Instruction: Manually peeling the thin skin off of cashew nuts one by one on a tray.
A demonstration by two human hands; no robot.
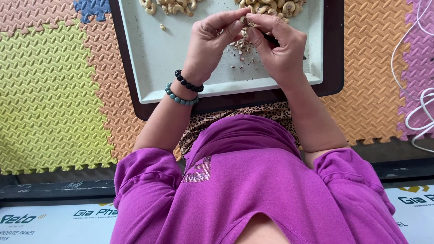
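My left hand (210, 43) and my right hand (278, 45) meet over a pale grey tray (153, 68), fingertips pinched together on one cashew nut (244, 20). My right hand also grips a thin dark tool (272, 39) that pokes out under its fingers. Brown skin flakes (239, 46) lie on the tray right beneath the hands. Two heaps of pale cashew nuts sit at the tray's far edge, one on the left (169, 6) and one on the right (271, 6). Two bead bracelets (184, 89), dark and green, ring my left wrist.
The tray rests on a dark brown board (332, 68) laid over coloured foam puzzle mats (54, 90). White cables (418, 95) loop at the right edge. A stray nut (162, 27) lies alone on the tray. My purple shirt (253, 190) fills the lower frame.
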